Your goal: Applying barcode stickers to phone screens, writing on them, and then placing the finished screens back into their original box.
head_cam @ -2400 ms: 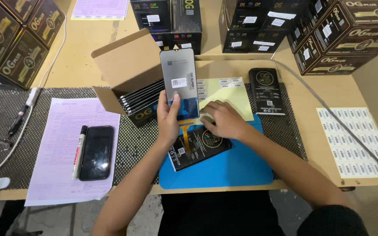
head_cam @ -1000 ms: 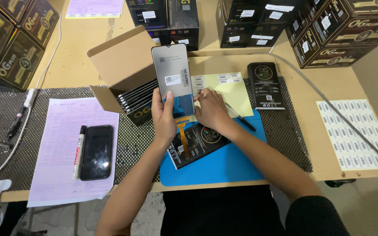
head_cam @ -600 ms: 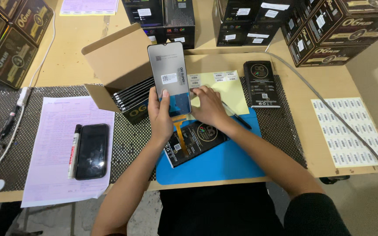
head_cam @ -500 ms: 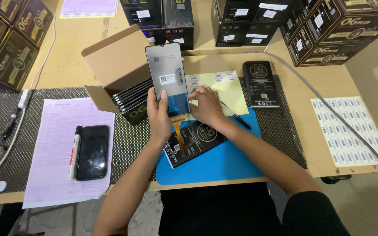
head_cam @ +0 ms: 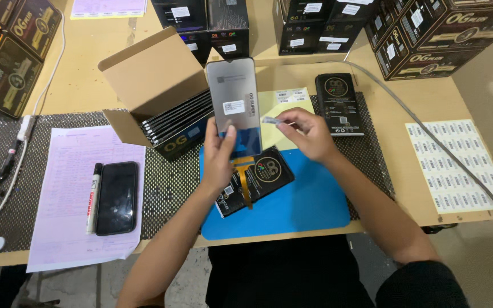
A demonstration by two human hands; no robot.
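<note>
— Holding a grey screen panel upright, the left hand grips its lower edge, thumb on the front face, over the blue mat.

— And the right hand?

— Pinched shut on a small sticker, held just beside the panel's right edge; whether it touches the panel I cannot tell.

— What lies under the hands?

— A black packet with a round emblem, resting tilted on the mat, with an orange flex strip hanging from the panel across it.

— Behind that?

— A yellow sheet bearing white labels, and to its right a second black packet lying flat on the mesh pad.

— To the left?

— An open carton with flat black packets stacked on edge inside. Farther left, a pink form carries a dark phone and a marker side by side.

— Anything at the far right?

— A label sheet on the bare table, crossed near its corner by a grey cable. Black boxes are stacked along the back.
</note>
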